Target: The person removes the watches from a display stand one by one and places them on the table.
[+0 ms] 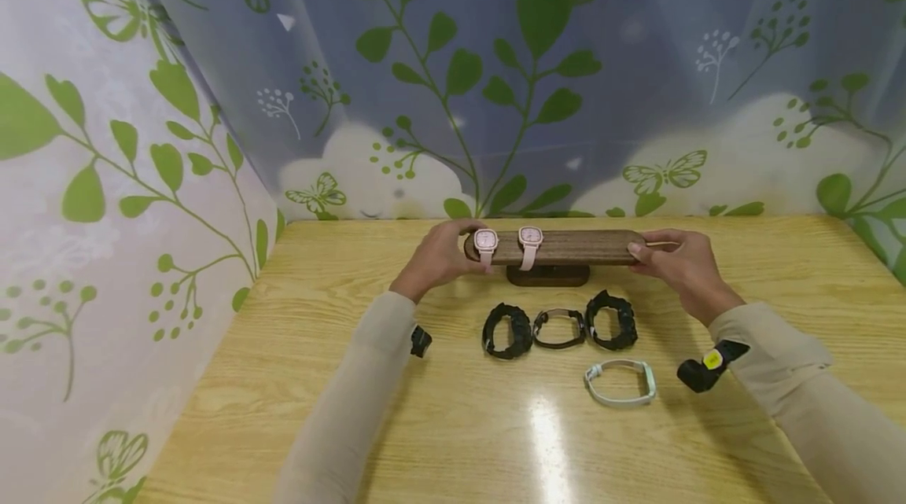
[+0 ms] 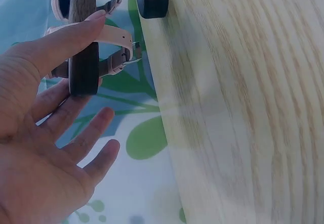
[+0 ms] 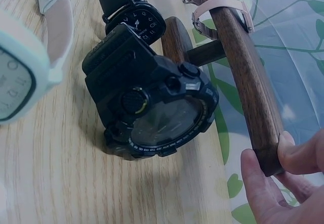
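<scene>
A dark brown wooden watch stand (image 1: 587,248) with a bar on a small rounded base stands near the table's back edge. Two pink watches, one farther left (image 1: 486,240) and one beside it (image 1: 530,237), are looped round the bar's left half. My left hand (image 1: 444,256) holds the bar's left end, its thumb across the pink strap (image 2: 114,34) and some fingers behind the bar. At the opposite end, my right hand (image 1: 685,266) pinches the bar between thumb and fingers. In the right wrist view the bar's tip (image 3: 268,158) shows between them.
In front of the stand lie two bulky black watches, left (image 1: 521,331) and right (image 1: 626,321), with a slimmer black watch (image 1: 559,344) between them. A mint-green watch (image 1: 648,384) lies nearer me. Patterned cloth (image 1: 439,95) borders the wooden table (image 1: 453,425) behind and at left.
</scene>
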A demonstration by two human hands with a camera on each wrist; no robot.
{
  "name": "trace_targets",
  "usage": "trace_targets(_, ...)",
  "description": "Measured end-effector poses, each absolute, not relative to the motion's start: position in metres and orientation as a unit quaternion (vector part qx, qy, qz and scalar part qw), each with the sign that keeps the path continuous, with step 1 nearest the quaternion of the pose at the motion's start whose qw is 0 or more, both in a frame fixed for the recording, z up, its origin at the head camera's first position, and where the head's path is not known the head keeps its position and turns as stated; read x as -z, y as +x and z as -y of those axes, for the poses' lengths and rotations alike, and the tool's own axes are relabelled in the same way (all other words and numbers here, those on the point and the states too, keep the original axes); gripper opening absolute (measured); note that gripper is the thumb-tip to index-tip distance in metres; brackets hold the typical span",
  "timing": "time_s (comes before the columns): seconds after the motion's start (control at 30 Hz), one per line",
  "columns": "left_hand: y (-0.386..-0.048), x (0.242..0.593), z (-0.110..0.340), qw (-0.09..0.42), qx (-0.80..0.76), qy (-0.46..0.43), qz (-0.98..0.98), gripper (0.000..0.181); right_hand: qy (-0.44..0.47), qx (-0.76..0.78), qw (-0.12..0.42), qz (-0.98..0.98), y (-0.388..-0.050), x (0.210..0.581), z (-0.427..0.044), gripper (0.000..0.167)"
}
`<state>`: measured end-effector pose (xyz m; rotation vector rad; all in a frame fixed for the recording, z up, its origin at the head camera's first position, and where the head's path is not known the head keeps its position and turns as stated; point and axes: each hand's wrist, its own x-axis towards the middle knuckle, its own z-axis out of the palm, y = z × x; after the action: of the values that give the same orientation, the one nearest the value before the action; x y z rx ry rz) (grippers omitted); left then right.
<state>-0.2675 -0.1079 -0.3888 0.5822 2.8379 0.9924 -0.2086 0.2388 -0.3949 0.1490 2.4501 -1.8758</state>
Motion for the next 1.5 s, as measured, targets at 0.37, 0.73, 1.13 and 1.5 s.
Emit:
trace_targets(0.37,-0.263,0.392,0.128,0.032,-0.333,0.181,-0.925,0.068,0.053,0.613,0.028,-0.788,-0.208,0.398,-0.238,0.056)
trace_targets(0.73,-0.246,0.382,0.142,-0.023,-0.271,0.179,-0.946,0.062,0.056,0.608,0.031,-0.792,-0.207,0.400,-0.239,0.057)
trace_targets(1.13,-0.208,0.366,0.141,-0.079,-0.253,0.206,-0.942,0.057,0.049,0.613,0.032,-0.788,-0.206,0.398,-0.239,0.058)
trace_targets(1.5,-0.171,0.367,0.132,-0.122,-0.233,0.258,-0.930,0.045,0.041,0.613,0.025,-0.788,-0.207,0.397,-0.239,0.057)
